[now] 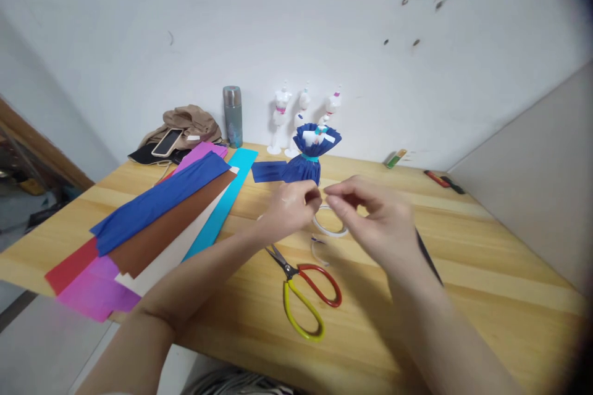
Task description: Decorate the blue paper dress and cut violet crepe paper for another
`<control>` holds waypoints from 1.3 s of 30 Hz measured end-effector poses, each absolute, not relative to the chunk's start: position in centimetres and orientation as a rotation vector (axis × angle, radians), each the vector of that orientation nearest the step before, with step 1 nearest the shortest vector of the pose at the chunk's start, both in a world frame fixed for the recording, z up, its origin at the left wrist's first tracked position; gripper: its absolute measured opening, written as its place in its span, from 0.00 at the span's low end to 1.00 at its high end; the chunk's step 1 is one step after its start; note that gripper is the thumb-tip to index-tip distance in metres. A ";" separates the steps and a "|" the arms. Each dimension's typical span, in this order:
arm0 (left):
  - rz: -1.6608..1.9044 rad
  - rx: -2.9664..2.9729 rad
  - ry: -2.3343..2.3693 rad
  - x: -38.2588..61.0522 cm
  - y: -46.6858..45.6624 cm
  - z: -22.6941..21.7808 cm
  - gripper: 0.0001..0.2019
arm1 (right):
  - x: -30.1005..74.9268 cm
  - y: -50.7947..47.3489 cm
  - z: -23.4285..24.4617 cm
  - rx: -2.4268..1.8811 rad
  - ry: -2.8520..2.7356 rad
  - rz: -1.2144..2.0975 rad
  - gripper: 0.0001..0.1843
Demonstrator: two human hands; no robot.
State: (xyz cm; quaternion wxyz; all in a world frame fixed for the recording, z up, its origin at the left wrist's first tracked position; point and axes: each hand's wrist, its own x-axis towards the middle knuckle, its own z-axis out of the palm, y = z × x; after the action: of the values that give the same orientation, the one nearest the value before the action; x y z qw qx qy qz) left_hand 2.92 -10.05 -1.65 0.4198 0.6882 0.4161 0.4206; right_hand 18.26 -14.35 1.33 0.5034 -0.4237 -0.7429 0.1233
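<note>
Both my hands meet above the middle of the wooden table (486, 271). My left hand (290, 207) and my right hand (375, 216) are each closed in a pinch, fingertips almost touching; what they hold is too small to make out. Just below them lies a white tape ring (330, 227). Behind them stands a small mannequin wearing a blue crepe-paper dress (308, 157). Scissors (303, 290) with one red and one yellow handle lie in front of my hands.
Long crepe-paper strips (157, 222) in blue, brown, cyan, white, red and pink fan out on the left. Three white mannequins (303, 117), a grey flask (232, 116), a bag with a phone (167, 142) and small pens (438, 179) sit along the wall.
</note>
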 end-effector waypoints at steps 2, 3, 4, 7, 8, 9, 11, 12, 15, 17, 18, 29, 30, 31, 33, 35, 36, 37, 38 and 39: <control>1.028 1.696 0.957 2.8 -9.9 -1.5 0.05 | 19.8 -13.6 1.5 -1.044 -1.732 0.329 0.04; 1.016 1.632 0.913 2.8 -9.8 -1.4 0.05 | 20.6 -13.2 1.5 -1.059 -1.728 0.358 0.04; 1.000 1.575 0.887 2.8 -9.8 -1.3 0.05 | 21.2 -12.8 1.4 -1.073 -1.734 0.393 0.04; 0.975 1.473 0.852 2.7 -9.9 -0.9 0.05 | 22.1 -12.0 1.0 -1.118 -1.790 0.481 0.06; 0.977 1.461 0.840 2.6 -9.9 -0.9 0.05 | 22.1 -11.8 0.8 -1.133 -1.807 0.497 0.07; 0.982 1.455 0.827 2.6 -9.9 -0.8 0.05 | 22.1 -11.7 0.6 -1.145 -1.821 0.508 0.08; 0.995 1.455 0.812 2.4 -9.8 -0.9 0.06 | 21.8 -11.6 0.3 -1.157 -1.838 0.522 0.09; 1.004 1.456 0.811 2.3 -9.8 -0.9 0.06 | 21.7 -11.6 0.2 -1.153 -1.844 0.525 0.10; 1.032 1.471 0.825 2.1 -9.6 -1.2 0.07 | 21.4 -11.5 0.0 -1.122 -1.848 0.514 0.11; 1.042 1.485 0.838 2.0 -9.6 -1.4 0.08 | 21.2 -11.6 0.1 -1.093 -1.859 0.490 0.10; 1.042 1.489 0.841 1.9 -9.6 -1.4 0.08 | 21.1 -11.6 0.1 -1.080 -1.874 0.477 0.09; 0.997 1.451 0.816 2.1 -10.5 -0.5 0.07 | 20.5 -12.1 0.6 -1.054 -1.951 0.290 0.09; 0.994 1.445 0.819 2.1 -10.5 -0.4 0.07 | 20.5 -12.0 0.5 -1.051 -1.947 0.275 0.09; 0.994 1.439 0.825 2.1 -10.5 -0.4 0.07 | 20.4 -12.0 0.5 -1.048 -1.940 0.260 0.09; 0.999 1.419 0.855 2.0 -10.5 -0.2 0.07 | 20.2 -11.9 0.4 -1.033 -1.923 0.225 0.09; 0.986 1.415 0.906 1.8 -10.5 0.0 0.08 | 20.2 -11.9 0.4 -1.017 -1.891 0.175 0.08; 0.976 1.428 0.938 1.7 -10.5 0.1 0.10 | 20.2 -11.9 0.4 -1.014 -1.870 0.147 0.08; 0.978 1.450 0.971 1.6 -10.5 0.1 0.11 | 20.3 -11.9 0.5 -1.012 -1.847 0.120 0.08; 1.000 1.485 0.999 1.4 -10.5 0.1 0.12 | 20.5 -11.9 0.6 -1.014 -1.823 0.095 0.08; 1.045 1.534 1.021 1.3 -10.4 0.2 0.12 | 20.7 -11.9 0.8 -1.016 -1.801 0.073 0.08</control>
State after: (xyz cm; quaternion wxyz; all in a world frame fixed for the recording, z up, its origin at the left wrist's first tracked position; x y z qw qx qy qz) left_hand 1.28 -10.37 0.16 0.4893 0.6315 0.4203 0.4303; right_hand 20.71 -11.86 0.80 0.5109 -0.4220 -0.7483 0.0303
